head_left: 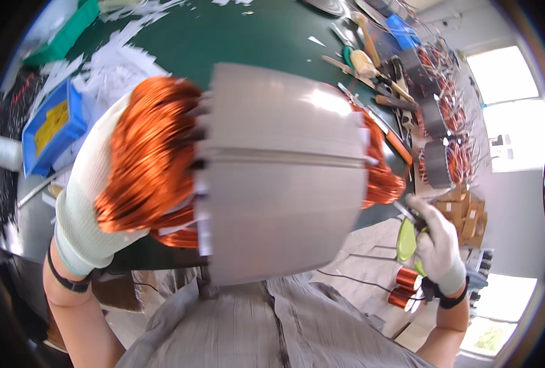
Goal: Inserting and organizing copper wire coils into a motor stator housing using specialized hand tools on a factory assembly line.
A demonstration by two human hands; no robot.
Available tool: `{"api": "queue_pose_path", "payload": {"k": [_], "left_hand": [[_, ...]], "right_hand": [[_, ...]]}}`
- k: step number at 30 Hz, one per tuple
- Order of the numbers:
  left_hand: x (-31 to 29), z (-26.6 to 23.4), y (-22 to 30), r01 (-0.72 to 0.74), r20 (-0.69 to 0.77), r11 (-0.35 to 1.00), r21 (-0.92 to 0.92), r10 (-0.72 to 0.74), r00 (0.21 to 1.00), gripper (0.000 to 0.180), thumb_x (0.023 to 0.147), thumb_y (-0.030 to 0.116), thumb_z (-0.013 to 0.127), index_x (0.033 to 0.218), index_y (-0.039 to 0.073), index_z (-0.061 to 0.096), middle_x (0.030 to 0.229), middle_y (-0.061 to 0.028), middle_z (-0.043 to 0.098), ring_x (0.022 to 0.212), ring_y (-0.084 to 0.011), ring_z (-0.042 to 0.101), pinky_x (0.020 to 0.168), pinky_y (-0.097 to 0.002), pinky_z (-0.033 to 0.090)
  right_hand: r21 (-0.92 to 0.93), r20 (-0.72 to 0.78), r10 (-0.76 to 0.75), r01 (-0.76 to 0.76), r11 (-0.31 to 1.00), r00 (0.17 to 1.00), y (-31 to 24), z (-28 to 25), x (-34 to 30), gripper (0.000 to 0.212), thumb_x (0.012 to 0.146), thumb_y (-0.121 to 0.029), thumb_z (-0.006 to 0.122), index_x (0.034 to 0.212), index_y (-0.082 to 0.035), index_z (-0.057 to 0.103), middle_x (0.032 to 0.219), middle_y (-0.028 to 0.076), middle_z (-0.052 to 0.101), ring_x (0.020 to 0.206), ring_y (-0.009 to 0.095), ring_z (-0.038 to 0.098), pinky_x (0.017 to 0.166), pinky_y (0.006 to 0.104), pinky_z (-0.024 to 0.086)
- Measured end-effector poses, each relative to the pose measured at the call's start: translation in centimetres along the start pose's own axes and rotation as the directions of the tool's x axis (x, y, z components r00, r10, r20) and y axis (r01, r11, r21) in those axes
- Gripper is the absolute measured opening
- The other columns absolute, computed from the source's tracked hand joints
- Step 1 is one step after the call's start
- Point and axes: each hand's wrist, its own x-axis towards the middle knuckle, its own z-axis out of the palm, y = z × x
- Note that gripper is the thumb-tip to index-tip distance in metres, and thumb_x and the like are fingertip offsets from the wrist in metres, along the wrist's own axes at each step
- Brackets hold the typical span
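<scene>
A grey metal motor stator core [285, 165] fills the middle of the view, a groove running across its curved face. Thick copper windings [153, 153] bulge from its left end, and a smaller bundle of copper wire [383, 172] shows at its right end. My left hand [95, 165], in a white glove, is wrapped against the left windings; most of its fingers are hidden behind the wire. Beside the right end, my gloved right hand [439, 245] is closed on a hand tool with lime-green handles [406, 239]. The tool's narrow metal tip points toward the copper; its exact kind is unclear.
Mallets, blades and green-handled scissors [346, 52] lie along the right of the green table [248, 30]. More wound stators [438, 162] line the far right. White paper strips [125, 67] and a blue bin [55, 129] sit left. Copper wire spools [407, 279] stand below right.
</scene>
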Motion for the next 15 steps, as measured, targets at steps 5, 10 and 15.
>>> {"api": "queue_pose_path", "payload": {"k": [5,10,15], "left_hand": [[1.7,0.1,-0.1,-0.217,-0.109,0.776,0.593,0.344,0.933,0.024,0.078,0.008,0.064,0.1,0.0,0.068,0.101,-0.0187,0.064,0.094,-0.0388,0.062,0.085,-0.0429,0.052],[0.8,-0.3,2.7,-0.075,-0.043,0.831,0.551,0.118,0.992,0.019,0.073,0.006,0.064,0.088,-0.002,0.074,0.081,-0.0203,0.067,0.08,-0.0382,0.067,0.076,-0.042,0.056],[0.5,-3.0,4.1,-0.153,0.222,0.846,0.51,0.042,0.974,0.021,0.088,0.012,0.061,0.096,-0.003,0.073,0.098,-0.0197,0.067,0.101,-0.0323,0.067,0.089,-0.0381,0.054]], "right_hand": [[-0.089,-0.017,-0.202,0.2,0.976,0.979,-3.3,2.1,4.5,0.033,0.082,0.001,0.052,0.114,0.003,0.062,0.088,0.022,0.062,0.077,0.039,0.063,0.068,0.041,0.05],[-0.13,0.124,-0.294,0.309,0.942,0.948,-3.4,4.8,7.8,0.031,0.085,-0.002,0.053,0.114,0.002,0.062,0.09,0.022,0.063,0.078,0.04,0.064,0.068,0.043,0.05],[-0.34,0.374,-0.253,0.386,0.858,0.892,-2.6,2.6,8.0,0.035,0.082,-0.002,0.054,0.117,0.002,0.061,0.096,0.022,0.063,0.084,0.041,0.063,0.072,0.0437,0.05]]}}
